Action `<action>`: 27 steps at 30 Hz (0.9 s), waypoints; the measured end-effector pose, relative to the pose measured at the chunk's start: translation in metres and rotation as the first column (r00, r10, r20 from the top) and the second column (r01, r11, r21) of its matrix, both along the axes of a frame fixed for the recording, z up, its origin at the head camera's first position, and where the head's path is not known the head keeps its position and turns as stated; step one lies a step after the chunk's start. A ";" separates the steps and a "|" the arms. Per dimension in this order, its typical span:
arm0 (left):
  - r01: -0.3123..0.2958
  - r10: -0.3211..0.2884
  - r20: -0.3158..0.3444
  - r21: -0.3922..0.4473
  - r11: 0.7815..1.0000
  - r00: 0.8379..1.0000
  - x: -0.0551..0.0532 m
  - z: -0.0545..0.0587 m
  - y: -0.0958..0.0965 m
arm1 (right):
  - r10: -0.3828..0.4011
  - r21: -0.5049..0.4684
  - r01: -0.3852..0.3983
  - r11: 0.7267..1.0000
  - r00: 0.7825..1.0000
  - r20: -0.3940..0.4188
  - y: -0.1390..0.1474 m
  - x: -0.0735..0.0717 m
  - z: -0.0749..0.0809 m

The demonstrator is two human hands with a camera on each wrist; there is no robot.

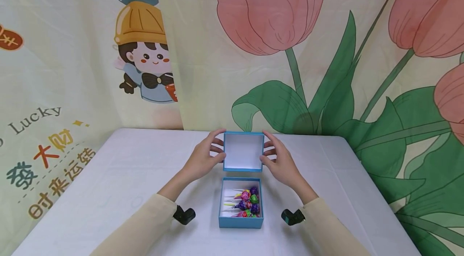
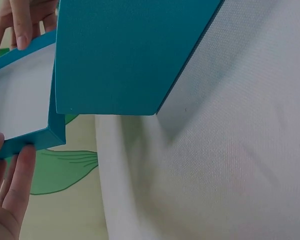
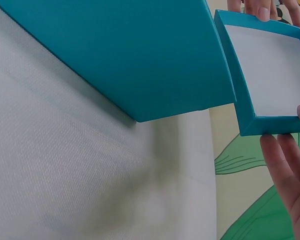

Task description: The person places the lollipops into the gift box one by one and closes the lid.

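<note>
Between both hands a blue box lid is held up on edge, its white inside facing the head camera. My left hand grips the lid's left side, thumb on the near face and fingers along the outer wall. The right hand holds the opposite side in the same way. Just below the lid, on the table, stands the blue box with its top uncovered. Several lollipops in bright wrappers lie inside it, sticks pointing left. Both wrist views show the lid beyond the box's blue side wall.
A white cloth covers the table, whose far edge meets a printed curtain with tulips and a cartoon figure. A black wrist device sits by the left sleeve, and another black device by the right one.
</note>
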State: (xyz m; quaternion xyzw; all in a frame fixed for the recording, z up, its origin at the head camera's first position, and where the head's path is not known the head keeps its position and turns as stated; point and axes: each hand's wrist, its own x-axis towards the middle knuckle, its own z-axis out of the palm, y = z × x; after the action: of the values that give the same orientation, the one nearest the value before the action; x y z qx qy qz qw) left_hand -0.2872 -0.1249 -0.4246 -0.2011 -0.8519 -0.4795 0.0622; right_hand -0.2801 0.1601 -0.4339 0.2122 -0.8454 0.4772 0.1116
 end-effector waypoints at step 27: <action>-0.035 0.035 -0.066 0.001 0.999 0.997 0.001 0.000 0.002 | 0.043 -0.138 -0.044 0.989 0.999 -0.008 -0.004 0.001 -0.007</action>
State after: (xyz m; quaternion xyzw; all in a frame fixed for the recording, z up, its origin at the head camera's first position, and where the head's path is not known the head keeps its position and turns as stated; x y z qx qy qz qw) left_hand -0.2862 -0.1232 -0.4241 -0.2020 -0.8529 -0.4713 0.0983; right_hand -0.2787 0.1564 -0.4411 0.2235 -0.8052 0.5365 0.1177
